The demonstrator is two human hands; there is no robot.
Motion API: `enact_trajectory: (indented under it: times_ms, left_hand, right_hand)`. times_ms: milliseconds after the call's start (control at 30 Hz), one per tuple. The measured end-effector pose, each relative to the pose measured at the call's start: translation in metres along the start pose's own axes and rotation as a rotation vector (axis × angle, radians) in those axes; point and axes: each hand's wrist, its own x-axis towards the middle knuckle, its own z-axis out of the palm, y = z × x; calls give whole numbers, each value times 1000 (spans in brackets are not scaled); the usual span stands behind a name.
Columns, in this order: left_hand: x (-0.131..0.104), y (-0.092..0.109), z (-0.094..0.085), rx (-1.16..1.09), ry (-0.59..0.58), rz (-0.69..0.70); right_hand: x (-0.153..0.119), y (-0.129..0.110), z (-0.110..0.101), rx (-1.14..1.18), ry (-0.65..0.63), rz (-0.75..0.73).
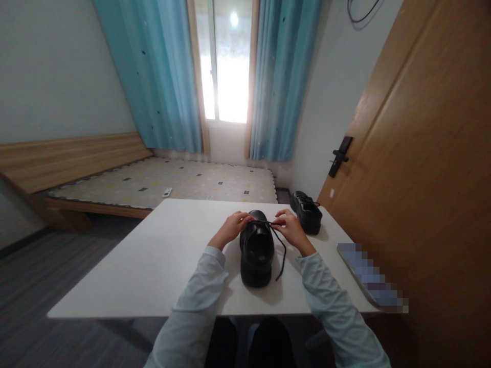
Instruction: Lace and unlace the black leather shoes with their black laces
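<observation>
A black shoe (256,258) stands on the white table (153,266), its toe pointing away from me and its heel toward me. At the left side of its laces, my left hand (233,227) has its fingers pinched on the lace. My right hand (288,227) pinches the black shoelace (284,255) on the shoe's right side, and a loose length hangs from there down to the tabletop. The lace runs across the shoe between both hands.
A second black shoe (307,212) sits at the table's back right corner. A blurred flat object (370,278) lies along the right edge. Beyond the table are a bed (199,179) with a small white item, and a wooden door (422,153) at right.
</observation>
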Motion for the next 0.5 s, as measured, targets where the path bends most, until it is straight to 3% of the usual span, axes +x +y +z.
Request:
enact_trajectory:
  times_ms: [267, 500]
  left_hand:
    - [0, -2, 0, 9, 6, 7]
    - [1, 0, -2, 44, 3, 20]
  right_hand:
    - [-1, 15, -5, -79, 93, 14]
    - [0, 17, -17, 120, 181, 261]
